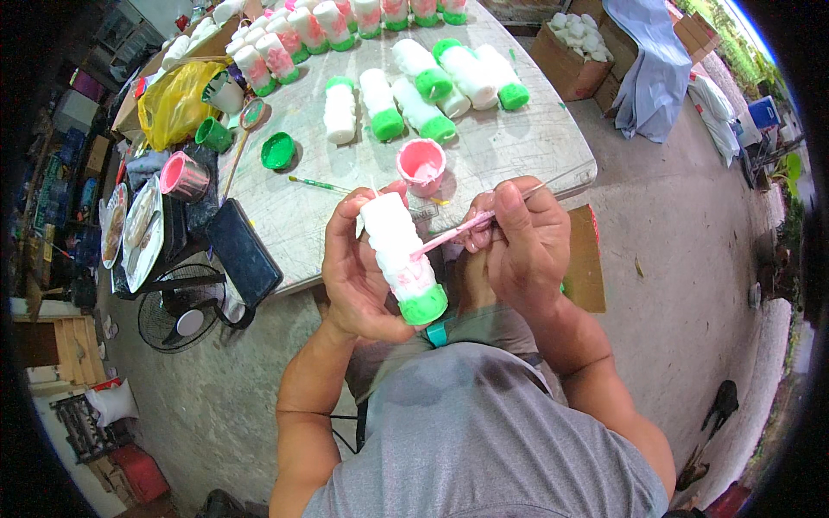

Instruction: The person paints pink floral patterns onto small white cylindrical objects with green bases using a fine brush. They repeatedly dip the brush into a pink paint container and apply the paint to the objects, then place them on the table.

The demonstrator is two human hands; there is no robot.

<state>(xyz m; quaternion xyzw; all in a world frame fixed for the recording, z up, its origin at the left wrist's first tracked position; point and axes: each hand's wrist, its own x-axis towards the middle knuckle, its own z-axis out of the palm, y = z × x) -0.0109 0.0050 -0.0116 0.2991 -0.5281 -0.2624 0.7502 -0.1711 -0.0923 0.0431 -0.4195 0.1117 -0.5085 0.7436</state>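
My left hand (352, 285) grips a white, bumpy candle (390, 235) with a green band at its bottom and faint pink on its lower part. My right hand (528, 242) holds a thin paintbrush (451, 233), its pink-coated end touching the candle's side. Just beyond my hands stands a small cup of pink paint (421, 178). A second brush (318, 183) lies on the worn table (527, 155), beside a green paint lid (278, 151).
Several white candles (380, 104) with green ends lie behind, rows of pink-green ones (328, 22) farther back. At left are a yellow bag (173, 104), paint containers (184, 174), plates (145, 233), a dark phone-like slab (244, 246) and a fan (173, 318). Cardboard boxes (570, 73) stand right of the table.
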